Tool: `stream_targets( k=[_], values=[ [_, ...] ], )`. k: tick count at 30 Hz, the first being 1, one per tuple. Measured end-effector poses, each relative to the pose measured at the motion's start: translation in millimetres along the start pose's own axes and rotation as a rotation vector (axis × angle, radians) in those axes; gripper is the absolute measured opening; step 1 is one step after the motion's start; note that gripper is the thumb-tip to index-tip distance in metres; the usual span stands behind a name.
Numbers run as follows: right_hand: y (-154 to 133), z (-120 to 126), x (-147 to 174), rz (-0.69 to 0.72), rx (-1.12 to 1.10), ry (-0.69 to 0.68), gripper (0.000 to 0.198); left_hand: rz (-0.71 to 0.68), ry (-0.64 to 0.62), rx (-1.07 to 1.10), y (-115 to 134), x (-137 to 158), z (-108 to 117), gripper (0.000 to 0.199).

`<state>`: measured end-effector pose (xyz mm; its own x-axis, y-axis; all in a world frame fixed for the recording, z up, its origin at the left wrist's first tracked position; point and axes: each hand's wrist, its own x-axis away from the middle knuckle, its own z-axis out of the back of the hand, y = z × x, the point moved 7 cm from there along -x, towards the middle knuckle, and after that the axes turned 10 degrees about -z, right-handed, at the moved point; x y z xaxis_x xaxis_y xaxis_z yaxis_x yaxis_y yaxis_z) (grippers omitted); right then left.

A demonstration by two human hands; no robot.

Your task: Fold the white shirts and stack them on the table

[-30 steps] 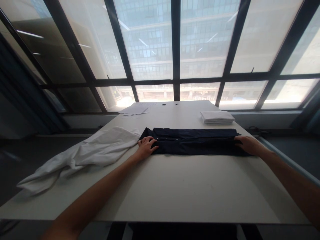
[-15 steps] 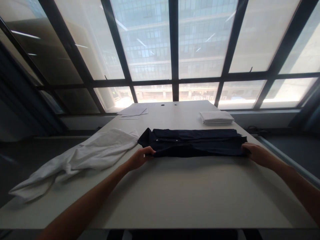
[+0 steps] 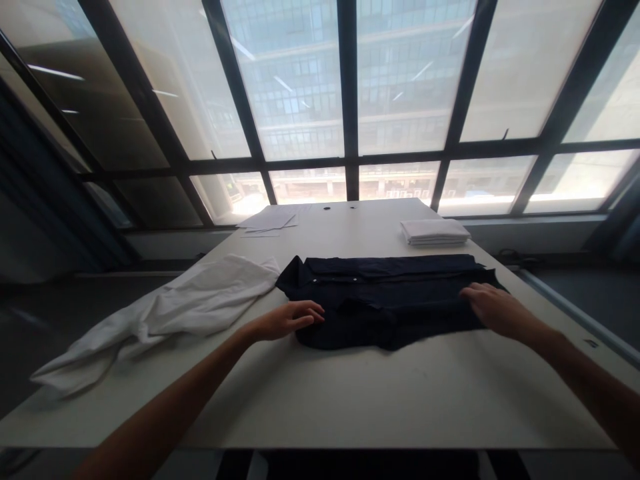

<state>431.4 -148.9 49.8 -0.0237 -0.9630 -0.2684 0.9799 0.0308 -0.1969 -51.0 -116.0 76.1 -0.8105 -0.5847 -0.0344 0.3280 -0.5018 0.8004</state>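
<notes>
A navy buttoned shirt (image 3: 400, 307) lies sideways on the white table (image 3: 350, 400), its collar to the left. Its near edge is uneven and dips toward me. My left hand (image 3: 287, 320) is over the shirt's near left part, below the collar, with fingers stretched out and holding nothing. At the shirt's right end, my right hand (image 3: 495, 310) rests on or just above the cloth. Its fingers point left and look loosely bent, not gripping the fabric; their undersides are hidden.
To the left, a crumpled white garment (image 3: 185, 313) stretches toward the table's left edge. A folded white cloth stack (image 3: 434, 232) sits at the back right. Sheets of paper (image 3: 270, 219) lie at the back left. Beyond the table are large framed windows (image 3: 300, 87).
Both hands have let go of the shirt's near edge. That edge has dropped and spread toward me. My right hand has shifted slightly left, and my left hand slightly right with fingers extended.
</notes>
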Motion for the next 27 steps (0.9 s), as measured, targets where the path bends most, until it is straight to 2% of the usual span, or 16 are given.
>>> stream_targets(
  k=[1,4,6,9,11,14,17,19,22,24,25,26,27],
  values=[
    [-23,-8,-2,0.06,-0.085,-0.061,0.028,0.009,0.017,-0.004,0,-7,-3,0.04],
    [-85,-30,-9,0.09,-0.322,-0.159,0.035,-0.009,0.07,-0.045,-4,-34,-15,0.045],
    [-123,-42,-12,0.11,-0.451,-0.211,0.044,-0.031,0.174,-0.115,-12,-50,-17,0.041],
    [-171,-57,-18,0.12,-0.625,-0.268,0.057,-0.089,0.361,-0.249,-23,-63,-13,0.032],
    [-192,-61,-22,0.101,-0.725,-0.256,0.058,-0.145,0.407,-0.307,-27,-65,-13,0.03],
    [-210,-58,-20,0.105,-0.858,-0.2,0.055,-0.168,0.417,-0.323,-33,-61,-10,0.036],
    [-225,-45,-3,0.207,-0.953,-0.26,0.049,-0.138,0.427,-0.333,-39,-57,-5,0.039],
    [-239,-34,16,0.332,-0.941,-0.379,0.04,-0.14,0.394,-0.373,-40,-58,-7,0.037],
    [-260,-24,51,0.564,-0.855,-0.712,0.037,-0.149,0.324,-0.49,-39,-61,-15,0.035],
    [-265,-22,65,0.635,-0.84,-0.906,0.04,-0.137,0.283,-0.573,-39,-63,-22,0.036],
    [-262,-21,64,0.621,-0.848,-0.934,0.039,-0.13,0.265,-0.606,-39,-63,-26,0.037],
    [-256,-21,58,0.573,-0.857,-0.895,0.035,-0.13,0.244,-0.63,-38,-63,-30,0.038],
    [-247,-21,47,0.501,-0.852,-0.796,0.031,-0.135,0.222,-0.646,-38,-63,-33,0.039]
  ],
)
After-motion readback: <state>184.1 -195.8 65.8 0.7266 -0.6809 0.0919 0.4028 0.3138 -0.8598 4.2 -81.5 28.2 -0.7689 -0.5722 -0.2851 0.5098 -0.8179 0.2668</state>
